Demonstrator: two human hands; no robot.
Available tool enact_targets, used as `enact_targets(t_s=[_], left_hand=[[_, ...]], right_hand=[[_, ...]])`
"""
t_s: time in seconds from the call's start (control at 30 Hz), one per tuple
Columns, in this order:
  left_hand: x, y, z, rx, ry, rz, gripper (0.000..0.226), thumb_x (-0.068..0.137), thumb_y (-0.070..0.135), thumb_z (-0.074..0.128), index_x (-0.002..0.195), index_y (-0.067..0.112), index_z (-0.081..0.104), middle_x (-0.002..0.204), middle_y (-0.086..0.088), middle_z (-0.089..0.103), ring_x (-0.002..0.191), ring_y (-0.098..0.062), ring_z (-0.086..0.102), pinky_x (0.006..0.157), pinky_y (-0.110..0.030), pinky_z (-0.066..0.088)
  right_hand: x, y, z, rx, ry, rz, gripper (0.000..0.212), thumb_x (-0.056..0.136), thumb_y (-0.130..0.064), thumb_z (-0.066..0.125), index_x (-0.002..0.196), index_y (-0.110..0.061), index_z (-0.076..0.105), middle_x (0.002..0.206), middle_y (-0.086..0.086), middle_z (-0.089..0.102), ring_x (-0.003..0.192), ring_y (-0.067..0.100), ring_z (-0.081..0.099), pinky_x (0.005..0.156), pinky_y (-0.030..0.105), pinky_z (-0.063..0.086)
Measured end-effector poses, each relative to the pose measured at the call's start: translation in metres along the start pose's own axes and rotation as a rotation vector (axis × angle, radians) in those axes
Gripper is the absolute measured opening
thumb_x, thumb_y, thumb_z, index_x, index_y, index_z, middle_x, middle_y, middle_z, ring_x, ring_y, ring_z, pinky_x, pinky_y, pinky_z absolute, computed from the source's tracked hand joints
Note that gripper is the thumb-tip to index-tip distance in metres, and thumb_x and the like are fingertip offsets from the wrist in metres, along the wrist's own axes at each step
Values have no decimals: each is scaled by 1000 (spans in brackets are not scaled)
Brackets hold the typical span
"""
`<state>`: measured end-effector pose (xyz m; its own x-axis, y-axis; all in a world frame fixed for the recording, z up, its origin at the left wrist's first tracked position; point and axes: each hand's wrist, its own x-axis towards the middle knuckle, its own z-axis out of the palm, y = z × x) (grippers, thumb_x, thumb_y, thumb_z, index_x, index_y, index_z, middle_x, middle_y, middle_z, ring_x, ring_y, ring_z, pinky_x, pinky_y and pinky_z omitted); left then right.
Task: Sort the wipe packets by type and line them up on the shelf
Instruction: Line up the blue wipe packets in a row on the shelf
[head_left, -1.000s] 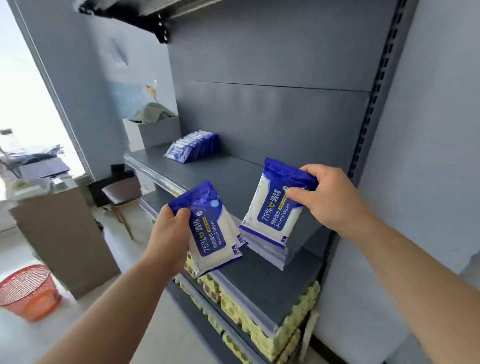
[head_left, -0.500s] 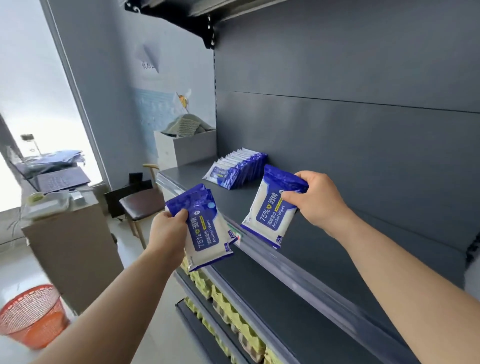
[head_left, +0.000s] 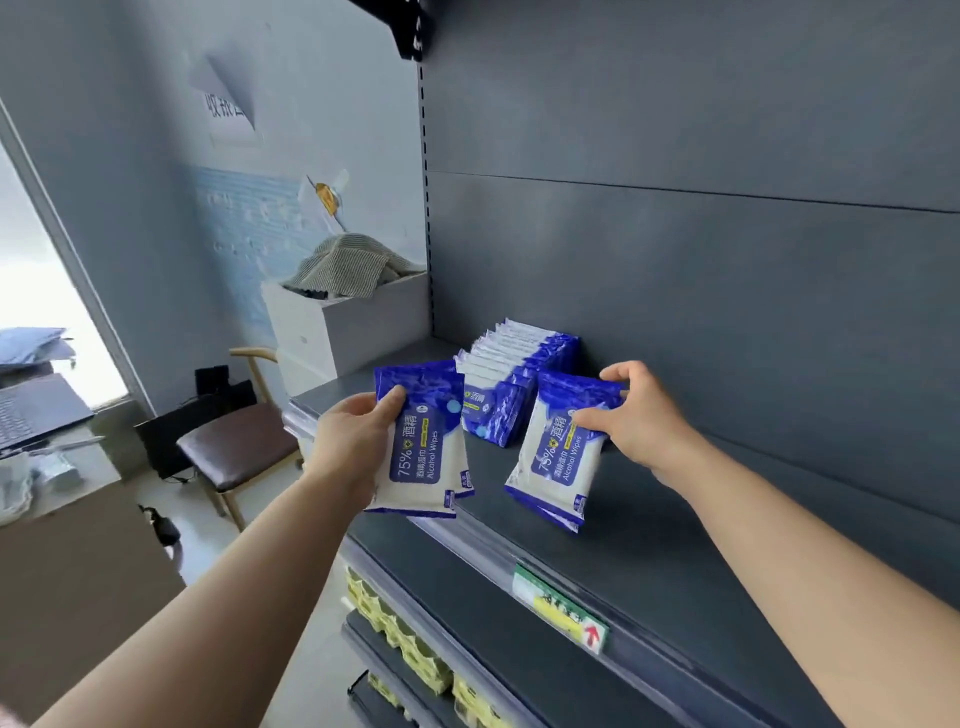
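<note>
Both packets have come nearer the standing row of packets (head_left: 514, 384) since half a second ago, and the right one is now well in over the shelf (head_left: 675, 545) instead of at its lip.

Right hand (head_left: 639, 415): thumb on the printed face and fingers curled over the top seam, clamped on the right packet (head_left: 563, 452). It is held upright with the label facing out and tilted slightly back, to match the row just beside it at centre frame. Its lower edge is at the deck; I cannot tell whether it touches.

Left hand (head_left: 358, 441): thumb across the front, fingers behind, gripping the left packet (head_left: 423, 441). It hangs at the shelf's front edge, left of centre (parked there, I judge, so the right hand has room to work).

Both carry the same "75% Alcohol Wipes" print as the row, so they belong to that type.

Step in hand, by my reading: seat the right packet at the near end of the row, then the left after it.

Risk: soft pouches lean, and a nudge could tip the row.

Price label (head_left: 561, 610) sits on the rail at lower centre, with yellow packs (head_left: 415, 660) on the shelf below.
</note>
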<state>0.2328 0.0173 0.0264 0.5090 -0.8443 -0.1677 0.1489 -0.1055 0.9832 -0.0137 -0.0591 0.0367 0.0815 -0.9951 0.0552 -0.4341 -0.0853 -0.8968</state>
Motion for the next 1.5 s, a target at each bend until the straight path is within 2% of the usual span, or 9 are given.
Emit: enact_targets(t_s=[0.1, 0.23, 0.37, 0.47, 0.6, 0.93, 1.1, 1.37, 1.5], left_hand=[[45, 8, 0, 54, -111, 42, 27, 88, 36, 67, 107, 17, 64, 86, -7, 74, 69, -21, 70, 66, -37, 59], [91, 18, 2, 166, -272, 131, 14, 90, 29, 65, 97, 16, 65, 83, -5, 73, 60, -14, 68, 57, -27, 58], [124, 20, 11, 355, -465, 186, 22, 88, 30, 67, 104, 15, 68, 85, -2, 74, 62, -12, 70, 56, -26, 55], [138, 20, 17, 376, -597, 200, 17, 87, 25, 70, 99, 15, 71, 74, 3, 74, 56, -8, 68, 52, -21, 53], [148, 22, 24, 380, -740, 196, 21, 79, 22, 78, 95, 19, 66, 74, 4, 75, 60, -11, 70, 52, -22, 54], [171, 19, 7, 767, -977, 177, 52, 61, 42, 88, 100, 16, 66, 93, 1, 75, 89, -22, 72, 81, -40, 58], [182, 8, 8, 727, -791, 364, 29, 73, 18, 82, 94, 19, 62, 90, 3, 72, 80, -17, 70, 71, -36, 57], [197, -4, 34, 925, -638, 671, 43, 83, 19, 71, 124, 29, 61, 116, 0, 53, 95, -16, 54, 79, -26, 43], [195, -14, 36, 826, -575, 677, 52, 82, 18, 73, 130, 27, 53, 122, 0, 51, 91, -14, 53, 75, -23, 42]], right_hand=[[16, 7, 18, 77, 54, 115, 41, 80, -6, 73, 109, -14, 45, 104, 10, 61, 75, 19, 65, 54, 33, 53], [27, 14, 38, -4, 96, 249, 32, 82, -6, 72, 105, -10, 50, 102, 14, 65, 80, 22, 66, 72, 43, 59], [24, 9, 49, -229, 128, 317, 39, 79, -12, 75, 111, -8, 54, 113, 12, 62, 79, 17, 58, 56, 24, 45], [20, 3, 57, -494, 161, 275, 55, 77, -29, 77, 125, -15, 53, 127, 1, 51, 101, 15, 53, 77, 24, 41], [24, -24, 79, -64, 40, 89, 51, 74, -24, 81, 121, -19, 59, 121, 0, 63, 107, 12, 62, 96, 28, 48], [46, -23, 101, 94, 87, 122, 8, 84, -3, 69, 85, -2, 62, 90, 12, 71, 71, 11, 69, 60, 26, 58], [50, -14, 96, -12, 60, 125, 11, 81, -9, 73, 89, -5, 67, 92, 11, 72, 75, 12, 67, 71, 27, 58], [32, 13, 45, -561, -112, 360, 90, 66, -45, 83, 142, -17, 42, 138, 0, 49, 120, 14, 52, 99, 27, 43], [27, 21, 42, -451, -137, 352, 53, 60, -38, 87, 101, -14, 64, 100, 0, 73, 92, 18, 69, 88, 38, 54]])
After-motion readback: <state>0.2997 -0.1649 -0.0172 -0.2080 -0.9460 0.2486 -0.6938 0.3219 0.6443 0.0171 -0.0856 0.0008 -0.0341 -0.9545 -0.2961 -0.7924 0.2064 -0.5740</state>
